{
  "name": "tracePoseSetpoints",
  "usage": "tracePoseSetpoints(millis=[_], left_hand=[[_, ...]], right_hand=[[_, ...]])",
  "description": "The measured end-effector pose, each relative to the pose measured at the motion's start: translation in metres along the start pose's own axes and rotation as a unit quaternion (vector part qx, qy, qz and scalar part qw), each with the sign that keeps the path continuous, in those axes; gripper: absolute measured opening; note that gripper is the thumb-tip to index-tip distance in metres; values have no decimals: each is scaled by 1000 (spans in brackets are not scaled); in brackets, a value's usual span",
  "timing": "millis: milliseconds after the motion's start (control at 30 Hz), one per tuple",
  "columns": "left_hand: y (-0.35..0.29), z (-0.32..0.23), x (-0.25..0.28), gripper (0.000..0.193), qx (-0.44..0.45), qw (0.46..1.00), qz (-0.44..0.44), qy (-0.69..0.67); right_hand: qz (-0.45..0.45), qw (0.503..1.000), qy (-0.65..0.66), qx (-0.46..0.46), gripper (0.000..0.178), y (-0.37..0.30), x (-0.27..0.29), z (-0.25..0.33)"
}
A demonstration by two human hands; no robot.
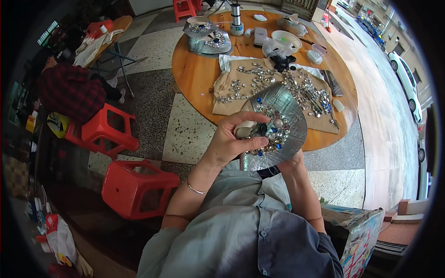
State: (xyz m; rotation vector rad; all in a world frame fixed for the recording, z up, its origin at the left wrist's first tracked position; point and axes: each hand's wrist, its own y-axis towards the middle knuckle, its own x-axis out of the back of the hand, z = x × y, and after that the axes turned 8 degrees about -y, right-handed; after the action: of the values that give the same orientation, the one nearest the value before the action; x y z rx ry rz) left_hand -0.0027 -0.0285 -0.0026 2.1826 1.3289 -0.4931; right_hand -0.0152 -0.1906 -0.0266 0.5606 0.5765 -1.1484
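A curved silver foil-like sheet is held up in front of me, tilted, near the table's front edge. On it sits a dense cluster of clear, blue and pink gems and pearl-like beads, beside a small beige part. My left hand is closed on the piece's left side, thumb and index finger resting on the gems. Whether a loose gem is between them I cannot make out. Behind the lower edge, my right hand grips the sheet from below; most of its fingers are hidden.
Many loose gems lie on a beige cloth on the round wooden table. Similar gem-studded silver pieces stand at the far left. A white bowl and a metallic cylinder stand behind. Red stools and a seated person are left.
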Motion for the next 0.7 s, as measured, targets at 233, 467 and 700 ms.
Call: tracePoseSetpoints(millis=[233, 467, 700], left_hand=[[0, 1, 3, 42, -34, 998, -17, -58], [2, 1, 0, 41, -12, 998, -11, -52], [-12, -37, 10, 38, -90, 995, -24, 32]], right_hand=[[-87, 981, 100, -144, 30, 0, -24, 8], [-84, 993, 51, -71, 30, 2, -19, -1], [105, 984, -32, 138, 41, 1, 203, 101]])
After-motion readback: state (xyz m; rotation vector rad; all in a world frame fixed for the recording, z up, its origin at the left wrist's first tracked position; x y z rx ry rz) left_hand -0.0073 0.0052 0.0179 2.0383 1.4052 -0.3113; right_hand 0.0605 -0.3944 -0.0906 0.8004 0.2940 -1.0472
